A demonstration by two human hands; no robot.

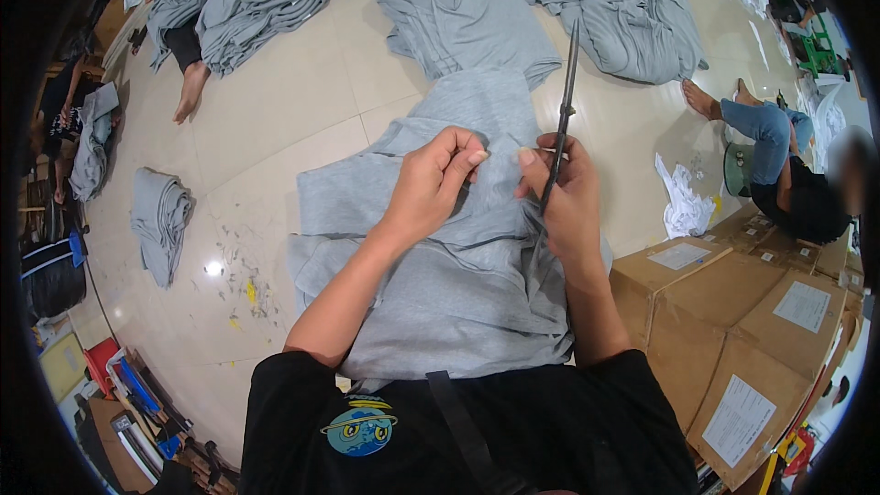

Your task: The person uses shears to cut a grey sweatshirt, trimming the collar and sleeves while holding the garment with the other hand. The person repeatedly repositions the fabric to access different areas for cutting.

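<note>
Scissors point(566, 113) left of box edge point(632, 268)

White labels point(739, 418), brown cartons point(682, 367), print illegible

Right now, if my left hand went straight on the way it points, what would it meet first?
Your left hand would probably meet the grey cloth that lies below and just ahead of it, though depth is unclear and it may pass above.
</note>
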